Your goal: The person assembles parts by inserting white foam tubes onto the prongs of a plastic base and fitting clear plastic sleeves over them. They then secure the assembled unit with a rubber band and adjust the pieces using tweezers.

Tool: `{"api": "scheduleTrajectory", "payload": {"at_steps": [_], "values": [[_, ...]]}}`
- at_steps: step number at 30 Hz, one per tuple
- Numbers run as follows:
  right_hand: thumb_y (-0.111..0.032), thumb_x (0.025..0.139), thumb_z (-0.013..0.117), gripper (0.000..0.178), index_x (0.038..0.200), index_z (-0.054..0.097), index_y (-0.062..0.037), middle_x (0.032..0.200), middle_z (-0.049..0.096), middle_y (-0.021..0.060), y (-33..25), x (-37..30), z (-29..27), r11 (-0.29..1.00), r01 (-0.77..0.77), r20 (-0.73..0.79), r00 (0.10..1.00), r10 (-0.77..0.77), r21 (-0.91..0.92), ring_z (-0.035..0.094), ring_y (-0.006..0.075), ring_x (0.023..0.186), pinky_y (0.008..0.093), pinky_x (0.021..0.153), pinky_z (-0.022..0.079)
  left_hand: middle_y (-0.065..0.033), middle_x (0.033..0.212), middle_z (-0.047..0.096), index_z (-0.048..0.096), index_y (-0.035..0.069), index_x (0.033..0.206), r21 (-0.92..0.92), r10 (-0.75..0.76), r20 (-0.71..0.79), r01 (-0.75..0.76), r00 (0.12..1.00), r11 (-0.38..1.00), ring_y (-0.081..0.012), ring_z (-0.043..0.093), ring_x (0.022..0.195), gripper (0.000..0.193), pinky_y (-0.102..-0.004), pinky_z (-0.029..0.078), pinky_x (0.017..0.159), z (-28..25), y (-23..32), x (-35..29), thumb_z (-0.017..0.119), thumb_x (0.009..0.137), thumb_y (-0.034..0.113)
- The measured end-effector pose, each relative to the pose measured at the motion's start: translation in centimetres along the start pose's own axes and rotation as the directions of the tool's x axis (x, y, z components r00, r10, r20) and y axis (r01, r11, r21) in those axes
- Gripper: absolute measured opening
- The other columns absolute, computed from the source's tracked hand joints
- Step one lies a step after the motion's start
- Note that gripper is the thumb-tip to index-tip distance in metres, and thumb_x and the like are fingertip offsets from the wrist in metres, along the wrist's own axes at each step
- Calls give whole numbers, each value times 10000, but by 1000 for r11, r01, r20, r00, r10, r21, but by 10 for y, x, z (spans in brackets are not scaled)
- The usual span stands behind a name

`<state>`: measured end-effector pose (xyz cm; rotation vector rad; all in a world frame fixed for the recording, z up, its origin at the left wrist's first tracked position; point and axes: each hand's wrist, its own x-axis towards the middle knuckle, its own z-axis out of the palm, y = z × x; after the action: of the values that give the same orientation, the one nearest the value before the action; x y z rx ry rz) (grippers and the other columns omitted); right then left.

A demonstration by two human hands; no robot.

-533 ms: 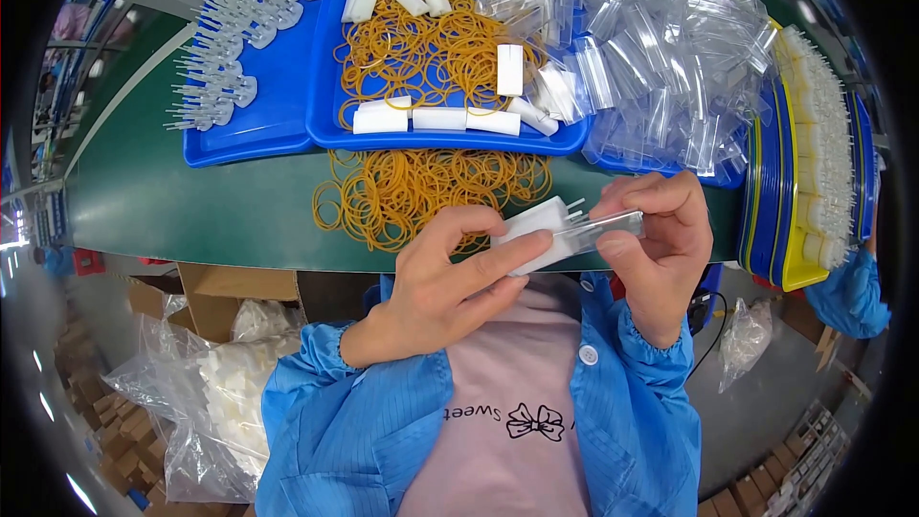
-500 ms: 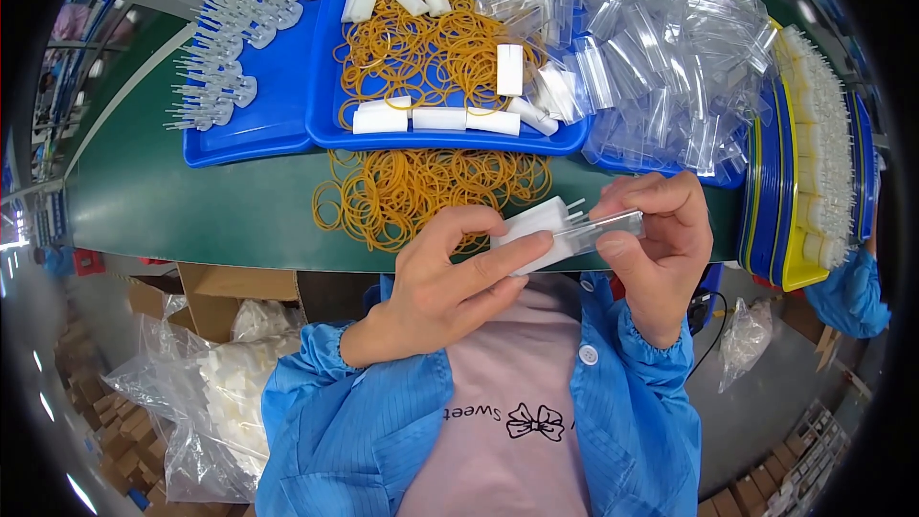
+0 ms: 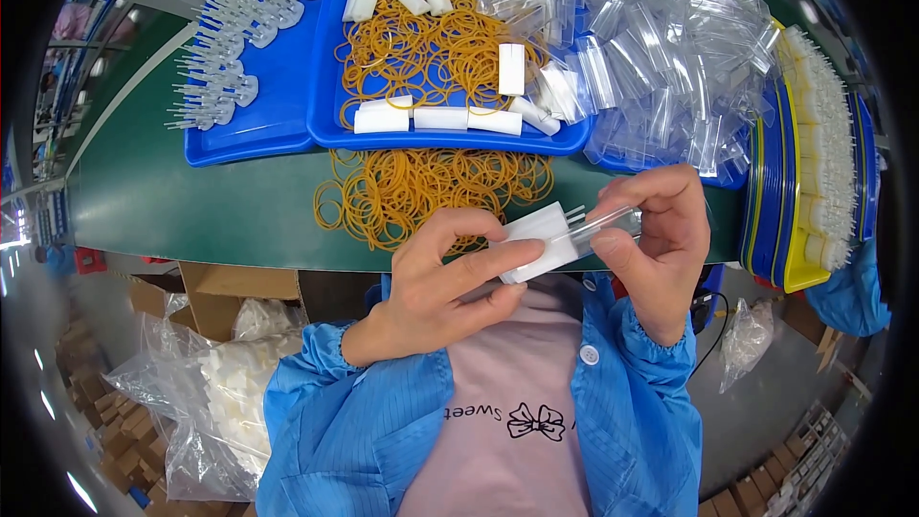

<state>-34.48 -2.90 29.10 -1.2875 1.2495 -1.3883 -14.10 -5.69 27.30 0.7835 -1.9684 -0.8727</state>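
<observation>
My left hand (image 3: pixel 445 263) is closed on a white foam-like block (image 3: pixel 541 222), held at a tilt above the table's near edge. Thin pale prongs (image 3: pixel 575 214) stick out of the block's right end. Between thumb and fingers, my right hand (image 3: pixel 661 244) pinches a clear plastic sleeve (image 3: pixel 610 230). The sleeve's left end meets or overlaps the block; exactly how far is hard to see through the clear plastic. Just beyond my left hand, a heap of tan rubber bands (image 3: pixel 431 191) lies on the green table (image 3: pixel 191 215).
A blue tray (image 3: pixel 431 141) holds white blocks and rubber bands. Clear sleeves (image 3: pixel 661 67) are piled at the far right. Pronged white pieces (image 3: pixel 225 86) stand on another blue tray (image 3: pixel 254 139) at left. Stacked trays (image 3: pixel 780 201) hold finished-looking rows at the right edge.
My left fingers have slid slightly back along the block, so more of its white face shows. Both hands stay in nearly the same place, and the sleeve is still pinched in my right hand.
</observation>
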Motion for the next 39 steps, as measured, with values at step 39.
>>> {"api": "scheduleTrajectory", "payload": {"at_steps": [39], "values": [[-76,667,747,210,802,587,-88,842,645,58,14,-17,19,964,235,-79,966,-246,-122,499,261,1022,493,962,304,-115,1089,468,533,-14,1050,-750,-347,49,264,937,606,-182,512,1020,400,-304,427,898,4,-14,-9,745,721,70]]}}
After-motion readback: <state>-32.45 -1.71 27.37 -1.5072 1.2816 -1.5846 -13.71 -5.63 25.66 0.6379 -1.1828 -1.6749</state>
